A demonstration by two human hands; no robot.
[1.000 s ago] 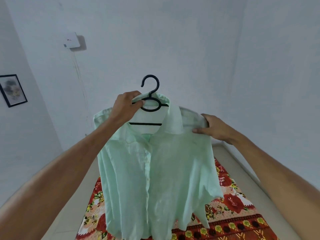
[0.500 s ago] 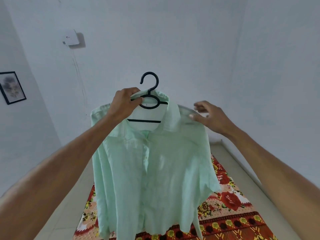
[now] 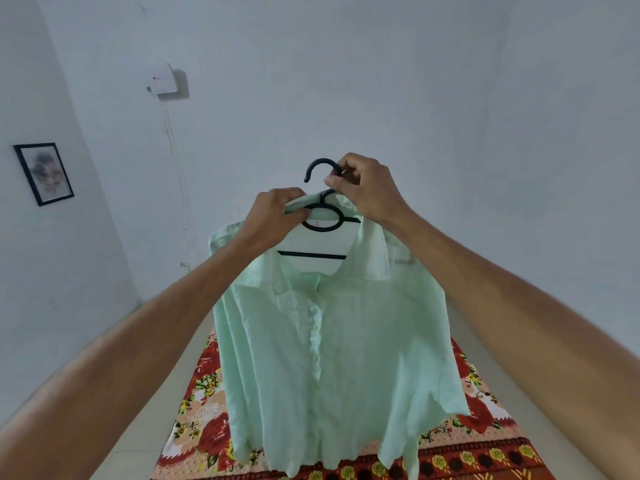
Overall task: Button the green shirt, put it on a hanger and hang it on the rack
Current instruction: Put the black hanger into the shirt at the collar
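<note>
The green shirt [image 3: 332,348] hangs on a black plastic hanger [image 3: 322,221], held up in the air in front of a pale wall, with its front placket closed down the middle and small pale buttons showing along it. The collar is spread open around the hanger's ring and crossbar, which are visible in the neck opening. The left hand [image 3: 273,216] is closed on the left side of the collar, where the cloth covers the hanger's shoulder, fingers curled over the top edge and thumb pressed beneath. The right hand [image 3: 363,188] is raised to the hanger's neck and pinches the stem of the hook between thumb and fingers; the curved end of the hook sticks out to the left of that hand. The two hands sit close together, just beside one another at the top of the garment, and both forearms reach forward from the bottom corners of the view. The shirt's hem and short sleeves hang loosely, the right sleeve flaring outward. Beneath it a floral mat [image 3: 207,427] in red, orange and yellow lies on the light floor. On the left wall hangs a framed picture [image 3: 44,173], and a small white box [image 3: 161,79] is mounted high on the far wall.
</note>
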